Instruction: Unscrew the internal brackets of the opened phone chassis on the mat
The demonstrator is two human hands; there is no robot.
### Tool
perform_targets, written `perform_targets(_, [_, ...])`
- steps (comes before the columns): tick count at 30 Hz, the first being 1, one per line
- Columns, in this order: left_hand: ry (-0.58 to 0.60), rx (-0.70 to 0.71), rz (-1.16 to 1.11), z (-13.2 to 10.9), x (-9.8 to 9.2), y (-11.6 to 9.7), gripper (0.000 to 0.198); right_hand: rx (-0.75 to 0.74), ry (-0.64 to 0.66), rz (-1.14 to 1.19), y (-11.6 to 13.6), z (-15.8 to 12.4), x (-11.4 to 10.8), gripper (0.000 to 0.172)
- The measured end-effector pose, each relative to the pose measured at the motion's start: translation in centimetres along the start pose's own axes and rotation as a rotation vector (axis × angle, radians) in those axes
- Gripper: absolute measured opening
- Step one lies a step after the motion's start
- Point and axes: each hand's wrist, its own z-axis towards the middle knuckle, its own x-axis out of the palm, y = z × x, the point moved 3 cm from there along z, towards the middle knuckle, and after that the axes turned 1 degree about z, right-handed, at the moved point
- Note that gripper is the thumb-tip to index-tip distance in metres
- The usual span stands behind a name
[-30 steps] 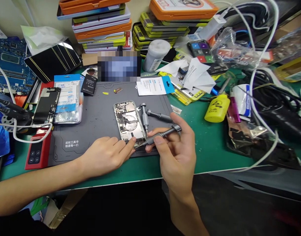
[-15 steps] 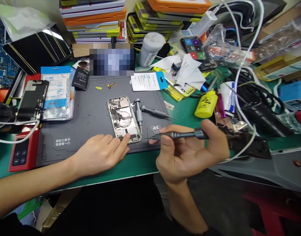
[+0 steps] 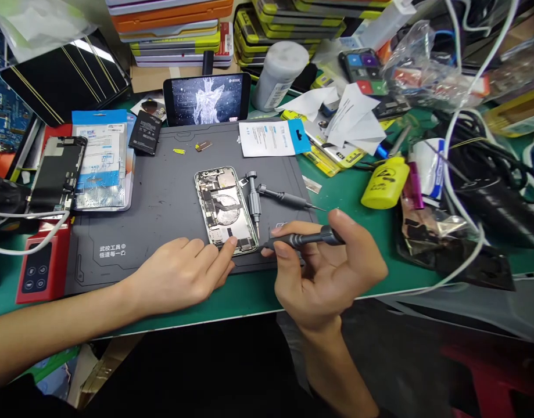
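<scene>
An opened phone body [image 3: 225, 209] with its insides showing lies on a grey work mat [image 3: 162, 197]. My left hand [image 3: 186, 273] lies flat on the mat, its fingertips pressing the phone's near corner. My right hand [image 3: 328, 270] is closed on a grey screwdriver [image 3: 304, 238] held almost level, the tip pointing left at the phone's near right corner. Two more screwdrivers [image 3: 254, 200] [image 3: 288, 200] lie on the mat right of the phone.
A propped phone with a lit screen [image 3: 207, 98] stands behind the mat. A black screen panel [image 3: 57, 174], a blue packet [image 3: 101, 157] and a red device [image 3: 40, 270] sit left. A yellow bottle [image 3: 384, 183], cables and clutter crowd the right. Stacked cases fill the back.
My right hand has drawn back left with the screwdriver, its tip again close to the phone's near corner. The view shifted slightly. My left hand stays on the phone.
</scene>
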Motion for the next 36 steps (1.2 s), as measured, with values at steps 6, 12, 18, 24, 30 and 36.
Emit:
perform_targets(6, [0.004,-0.006,-0.005,0.1,-0.1,-0.1,0.030,-0.074,0.005,-0.023,-0.3,0.3,0.1,0.081])
perform_targets(12, [-0.010,-0.016,-0.017,0.0,-0.1,0.0,0.030,-0.023,-0.101,0.056,0.1,0.6,-0.4,0.068])
perform_targets(18, [-0.005,-0.027,-0.017,0.0,-0.1,0.0,0.037,0.237,-0.099,0.289,1.3,0.2,0.5,0.063])
perform_targets(24, [-0.004,-0.025,-0.026,0.1,-0.2,0.0,0.035,0.205,-0.003,0.305,1.5,0.3,1.1,0.064])
perform_targets(30, [0.003,-0.020,-0.040,0.1,-0.2,0.0,0.033,0.187,-0.015,0.285,1.5,0.4,1.0,0.063])
perform_targets(36, [0.001,-0.022,-0.040,0.1,-0.2,0.0,0.031,0.178,0.002,0.300,1.6,0.6,0.9,0.062])
